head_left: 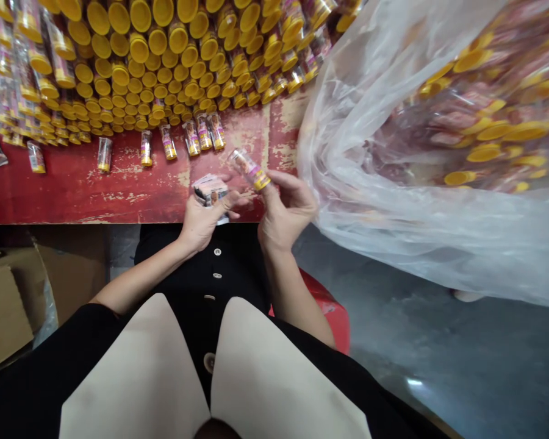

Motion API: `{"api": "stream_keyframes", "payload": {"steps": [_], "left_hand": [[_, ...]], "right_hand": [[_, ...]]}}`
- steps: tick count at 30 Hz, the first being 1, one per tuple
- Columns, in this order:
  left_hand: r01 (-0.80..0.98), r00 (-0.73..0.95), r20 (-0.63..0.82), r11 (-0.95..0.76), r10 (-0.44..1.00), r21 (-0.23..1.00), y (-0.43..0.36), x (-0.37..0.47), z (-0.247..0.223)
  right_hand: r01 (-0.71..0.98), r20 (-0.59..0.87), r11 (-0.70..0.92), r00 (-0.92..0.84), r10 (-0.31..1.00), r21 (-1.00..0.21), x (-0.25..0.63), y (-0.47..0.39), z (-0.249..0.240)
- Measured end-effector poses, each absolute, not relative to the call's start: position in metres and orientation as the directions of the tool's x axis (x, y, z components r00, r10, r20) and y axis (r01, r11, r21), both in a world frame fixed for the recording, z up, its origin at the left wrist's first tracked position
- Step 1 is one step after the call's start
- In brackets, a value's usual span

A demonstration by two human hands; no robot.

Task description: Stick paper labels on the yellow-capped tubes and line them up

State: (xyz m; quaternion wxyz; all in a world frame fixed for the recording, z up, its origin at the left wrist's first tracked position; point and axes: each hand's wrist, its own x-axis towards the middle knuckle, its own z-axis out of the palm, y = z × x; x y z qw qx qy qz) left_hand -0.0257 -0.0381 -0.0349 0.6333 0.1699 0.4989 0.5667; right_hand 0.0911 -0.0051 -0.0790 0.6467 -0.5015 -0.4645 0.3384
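My right hand (286, 210) pinches a small clear tube with a yellow cap (249, 169) near its capped end, tilted over the table's front edge. Pink and printed paper shows through the tube's wall. To its left, my left hand (205, 213) is closed around a stack of small printed paper slips (211, 188), with its fingers pointing toward the tube. The two hands are close together but apart. Just beyond them, a few capped tubes (204, 133) lie side by side on the worn red table (141, 194).
A large pile of yellow-capped tubes (139, 49) covers the table's far side. On the right, a translucent plastic bag (348, 201) holds many more tubes. Cardboard boxes (4, 311) stand below at left. A red stool (333, 314) is under me.
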Motion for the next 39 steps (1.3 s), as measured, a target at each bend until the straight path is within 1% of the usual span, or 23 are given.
{"api": "stream_keyframes", "payload": {"steps": [2, 3, 5, 6, 7, 9, 10, 12, 16, 21, 25, 28, 32, 35, 39], "left_hand": [[-0.453, -0.314, -0.402, 0.236, 0.860, 0.860, -0.036, -0.049, -0.041], [-0.375, -0.413, -0.356, 0.200, 0.838, 0.905, -0.035, -0.065, -0.044], [-0.170, -0.593, -0.212, 0.137, 0.777, 0.976, -0.035, -0.104, -0.048], [-0.054, -0.661, -0.121, 0.115, 0.741, 0.992, -0.035, -0.125, -0.050], [0.064, -0.713, -0.027, 0.103, 0.701, 0.993, -0.035, -0.146, -0.050], [0.272, -0.761, 0.143, 0.112, 0.632, 0.956, -0.038, -0.186, -0.050], [0.351, -0.762, 0.201, 0.131, 0.615, 0.927, -0.039, -0.203, -0.049], [0.466, -0.737, 0.262, 0.188, 0.623, 0.864, -0.039, -0.230, -0.050], [0.580, -0.669, 0.244, 0.289, 0.702, 0.762, -0.032, -0.252, -0.053], [0.610, -0.618, 0.197, 0.306, 0.761, 0.731, -0.023, -0.242, -0.057], [0.583, -0.614, 0.158, 0.309, 0.773, 0.751, -0.024, -0.227, -0.057], [0.554, -0.595, 0.125, 0.292, 0.794, 0.779, -0.024, -0.217, -0.056], [0.587, -0.521, 0.126, 0.247, 0.844, 0.771, -0.018, -0.203, -0.058], [0.672, -0.458, 0.133, 0.245, 0.879, 0.699, -0.010, -0.194, -0.065], [0.815, -0.371, 0.180, 0.226, 0.911, 0.534, -0.004, -0.188, -0.075]], "right_hand": [[0.050, 0.244, 0.244, 0.374, 0.895, -0.969, 0.085, 0.022, -0.096], [0.074, 0.255, 0.246, 0.375, 0.891, -0.967, 0.082, 0.036, -0.103], [0.133, 0.283, 0.254, 0.314, 0.906, -0.958, 0.079, 0.059, -0.115], [0.168, 0.287, 0.251, 0.245, 0.926, -0.953, 0.079, 0.067, -0.119], [0.208, 0.283, 0.248, 0.161, 0.946, -0.946, 0.079, 0.072, -0.122], [0.290, 0.267, 0.251, 0.015, 0.964, -0.924, 0.083, 0.076, -0.123], [0.326, 0.269, 0.260, -0.018, 0.963, -0.909, 0.084, 0.077, -0.122], [0.387, 0.298, 0.279, -0.012, 0.954, -0.879, 0.081, 0.078, -0.119], [0.549, 0.327, 0.274, -0.001, 0.945, -0.790, 0.050, 0.080, -0.110], [0.721, 0.237, 0.171, -0.010, 0.971, -0.671, -0.003, 0.062, -0.101], [0.764, 0.201, 0.121, 0.011, 0.980, -0.633, -0.021, 0.045, -0.098], [0.760, 0.195, 0.121, 0.009, 0.981, -0.639, -0.025, 0.037, -0.097], [0.755, 0.176, 0.099, 0.023, 0.984, -0.649, -0.028, 0.030, -0.097], [0.775, 0.177, 0.101, 0.013, 0.984, -0.623, -0.028, 0.031, -0.096], [0.837, 0.222, 0.158, -0.045, 0.974, -0.525, -0.024, 0.040, -0.097]]}}
